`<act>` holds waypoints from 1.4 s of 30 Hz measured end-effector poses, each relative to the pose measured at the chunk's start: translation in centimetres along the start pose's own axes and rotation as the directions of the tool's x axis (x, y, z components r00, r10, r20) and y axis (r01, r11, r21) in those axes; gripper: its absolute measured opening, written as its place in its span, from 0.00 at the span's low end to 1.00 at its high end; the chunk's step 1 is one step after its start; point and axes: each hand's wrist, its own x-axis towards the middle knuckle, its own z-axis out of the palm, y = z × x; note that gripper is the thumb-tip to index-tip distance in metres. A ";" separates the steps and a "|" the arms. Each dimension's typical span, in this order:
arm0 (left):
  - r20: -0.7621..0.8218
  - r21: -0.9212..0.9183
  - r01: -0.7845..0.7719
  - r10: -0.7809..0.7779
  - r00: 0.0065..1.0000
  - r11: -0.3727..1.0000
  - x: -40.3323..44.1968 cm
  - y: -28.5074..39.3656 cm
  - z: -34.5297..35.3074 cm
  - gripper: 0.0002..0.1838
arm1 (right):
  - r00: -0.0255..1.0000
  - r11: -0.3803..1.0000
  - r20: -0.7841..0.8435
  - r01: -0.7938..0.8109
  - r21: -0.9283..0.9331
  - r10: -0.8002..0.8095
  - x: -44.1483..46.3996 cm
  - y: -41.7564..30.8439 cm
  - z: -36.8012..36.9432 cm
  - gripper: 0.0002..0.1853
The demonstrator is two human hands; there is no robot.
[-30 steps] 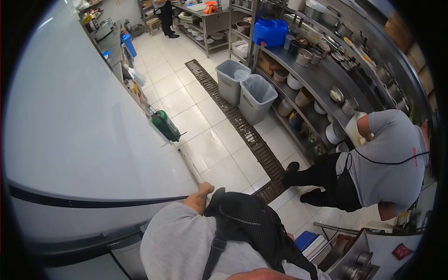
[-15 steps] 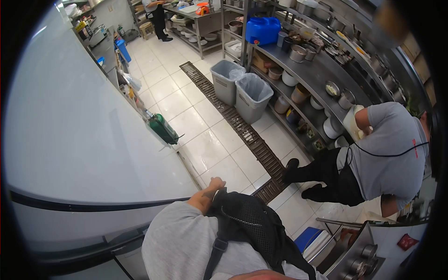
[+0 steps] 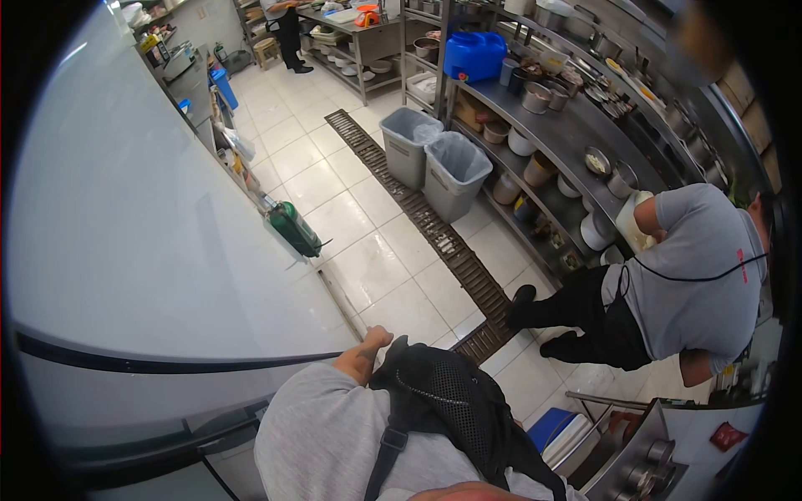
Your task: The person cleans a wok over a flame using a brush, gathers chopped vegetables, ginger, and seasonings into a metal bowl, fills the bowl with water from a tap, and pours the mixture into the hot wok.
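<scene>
My left hand is held low in front of my body, just beyond the upper edge of a black mesh bag strapped across my chest. Its fingers look curled in, and their inner side is turned from view, so anything inside them is hidden. Beyond it lies the white tiled floor. To the left stands a large smooth white panel with a dark seam. My right hand does not show; the bag and my shirt fill that side.
At right, a co-worker in a grey shirt bends at a steel counter. Two grey bins stand beside a floor drain grate. A green container sits by the panel's end. Another person stands far back.
My left hand has shifted slightly left and down, and its fingers look more gathered. The room has moved a few pixels in view; the co-worker stays bent at the counter.
</scene>
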 end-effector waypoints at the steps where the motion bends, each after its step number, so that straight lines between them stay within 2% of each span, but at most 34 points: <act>1: 0.002 0.009 -0.015 0.015 1.000 1.000 0.2 -0.2 0.1 0.31 | 1.000 1.000 0.000 0.006 -0.007 -0.006 0.1 0.2 0.0 0.15; 8: -0.001 0.036 -0.064 0.064 0.998 0.997 0.3 0.2 0.2 0.29 | 0.998 0.997 -0.002 0.058 -0.050 -0.058 1.1 1.6 0.4 0.15; 10: -0.004 0.029 -0.065 0.065 0.998 0.997 0.2 0.4 -0.1 0.29 | 0.999 0.999 0.007 -0.048 0.013 0.048 1.1 1.6 0.6 0.16; 11: -0.007 0.022 -0.063 0.064 0.998 0.998 0.1 0.5 -0.1 0.29 | 0.999 0.999 0.006 -0.052 0.015 0.052 0.8 1.5 0.6 0.16; 18: -0.031 0.042 -0.043 0.044 0.999 0.998 0.8 0.4 0.0 0.29 | 0.999 0.999 -0.007 -0.044 0.017 0.044 -0.3 1.0 0.6 0.16; 35: 0.025 0.162 -0.179 0.177 0.984 0.971 2.2 0.2 0.4 0.30 | 0.999 0.999 -0.005 -0.035 0.006 0.035 -1.3 1.3 0.6 0.16; 42: 0.000 0.086 -0.083 0.083 0.997 0.993 1.4 0.3 0.3 0.29 | 1.000 1.000 -0.007 -0.022 -0.015 0.021 -1.3 1.5 0.4 0.16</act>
